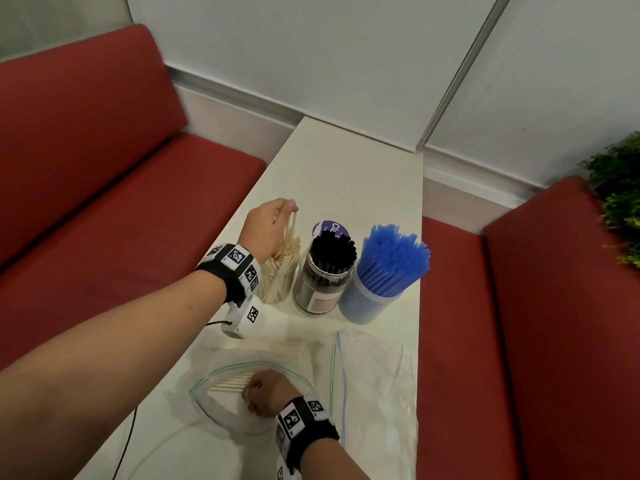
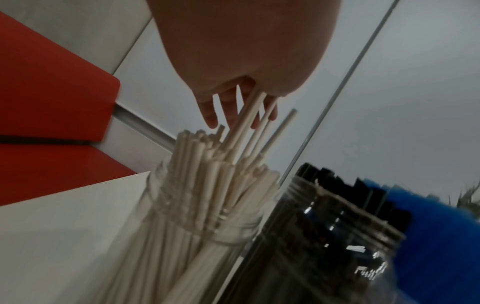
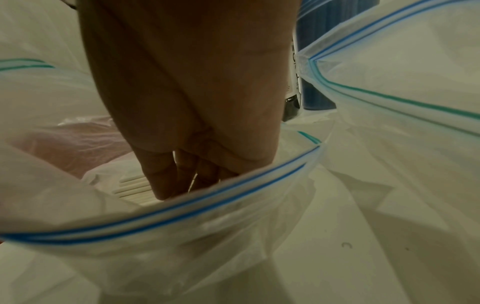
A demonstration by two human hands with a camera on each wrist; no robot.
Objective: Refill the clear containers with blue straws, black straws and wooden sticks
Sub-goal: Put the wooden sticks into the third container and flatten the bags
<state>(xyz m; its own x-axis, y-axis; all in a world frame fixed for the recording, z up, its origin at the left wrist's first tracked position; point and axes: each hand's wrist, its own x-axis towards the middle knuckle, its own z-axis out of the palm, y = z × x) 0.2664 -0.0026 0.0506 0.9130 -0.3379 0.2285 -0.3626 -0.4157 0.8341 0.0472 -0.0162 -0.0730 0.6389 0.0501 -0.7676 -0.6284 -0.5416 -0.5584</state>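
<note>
A long white table (image 1: 346, 174) stands between two red benches (image 1: 104, 174), with white wall panels at the far end. On its near part lie clear zip bags; one bag (image 1: 221, 410) is open, and a second bag (image 1: 377, 382) lies flat to the right of it. Further away three clear containers stand in a row, touching or almost touching: on the right the container of blue straws (image 1: 393, 261), in the middle the jar of black straws (image 1: 332, 252), on the left the jar of wooden sticks (image 1: 282, 271). The left hand (image 1: 268, 223) is above this left jar, its fingers pointing down and pinching a few sticks whose lower ends are inside the jar. The right hand (image 1: 266, 393) is inside the open bag, fingers together and bent down on a small bundle of sticks (image 1: 230, 381); whether it grips them I cannot tell.
</note>
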